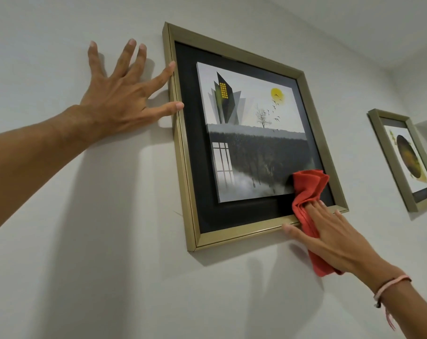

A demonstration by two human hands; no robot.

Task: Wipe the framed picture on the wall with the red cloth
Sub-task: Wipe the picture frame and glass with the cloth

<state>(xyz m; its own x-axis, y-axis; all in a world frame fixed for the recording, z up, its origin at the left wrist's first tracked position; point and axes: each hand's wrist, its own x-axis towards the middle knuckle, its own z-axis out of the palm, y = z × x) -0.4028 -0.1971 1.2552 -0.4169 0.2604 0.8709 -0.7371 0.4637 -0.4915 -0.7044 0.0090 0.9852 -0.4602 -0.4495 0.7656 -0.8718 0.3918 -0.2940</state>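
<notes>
A framed picture (239, 148) with a gold frame and black mat hangs on the white wall, showing a dark building, a yellow sun and a bare tree. My right hand (330, 237) presses the bunched red cloth (308, 192) against the picture's lower right corner, across the bottom rail of the frame; the cloth's tail hangs below my palm. My left hand (124, 94) lies flat on the wall with fingers spread, thumb and index fingertip touching the frame's left edge.
A second, smaller gold-framed picture (403, 160) hangs to the right on the same white wall (109, 241). The wall meets the ceiling at the upper right.
</notes>
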